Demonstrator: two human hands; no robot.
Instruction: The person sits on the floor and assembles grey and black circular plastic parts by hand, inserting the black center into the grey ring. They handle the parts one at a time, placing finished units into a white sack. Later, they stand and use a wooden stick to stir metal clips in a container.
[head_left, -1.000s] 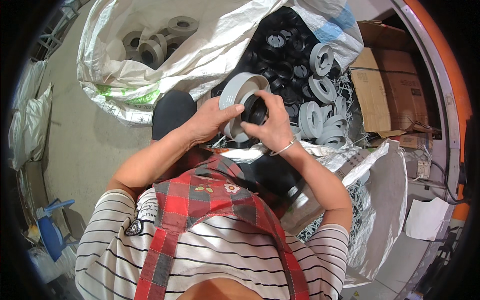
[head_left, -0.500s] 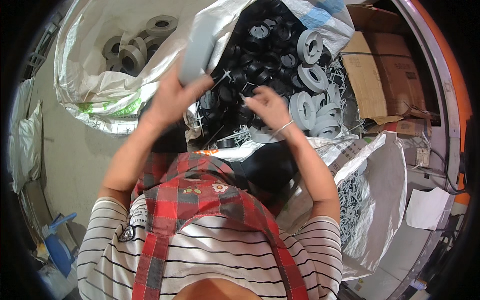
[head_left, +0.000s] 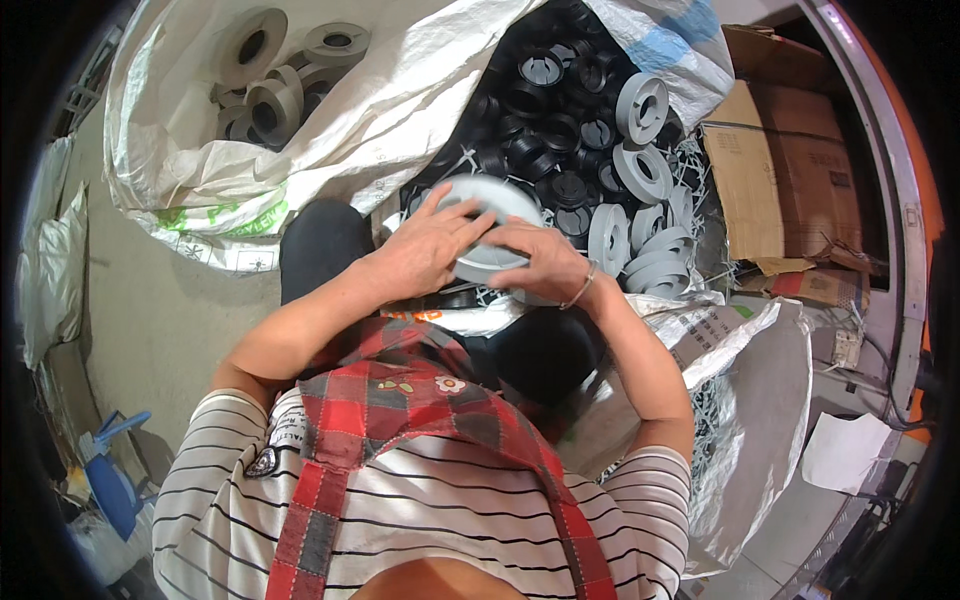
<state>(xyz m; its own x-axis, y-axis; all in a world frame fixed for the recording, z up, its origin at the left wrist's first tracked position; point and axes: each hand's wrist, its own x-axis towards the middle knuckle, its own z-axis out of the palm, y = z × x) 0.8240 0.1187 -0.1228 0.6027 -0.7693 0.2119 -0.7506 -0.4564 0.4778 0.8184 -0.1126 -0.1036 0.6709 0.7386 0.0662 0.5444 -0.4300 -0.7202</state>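
Note:
A pale grey plastic ring (head_left: pixel 515 200), slightly smeared by motion, is held between my hands over the black round parts. Across its face and left side lie the fingers of my left hand (head_left: pixel 425 252), closed on it. My right hand (head_left: pixel 545 262) grips its right side. Whether a small part sits under my fingertips is hidden. Just beyond are many black ring-shaped plastic parts (head_left: pixel 560 185) in an opened white sack. Several grey rings (head_left: pixel 607 238) stand and lean along the right side of that heap.
At the upper left a white woven sack (head_left: pixel 140 150) holds several grey rings (head_left: pixel 250 45). Thin pale plastic pieces lie in another sack (head_left: pixel 770 400) by my right side. Cardboard boxes (head_left: pixel 745 170) stand at the right; a blue dustpan (head_left: pixel 112 490) is at lower left.
My left hand has come down and right, meeting my right hand on a grey ring. Another ring now shows at the upper left of the left sack. The view has shifted a little.

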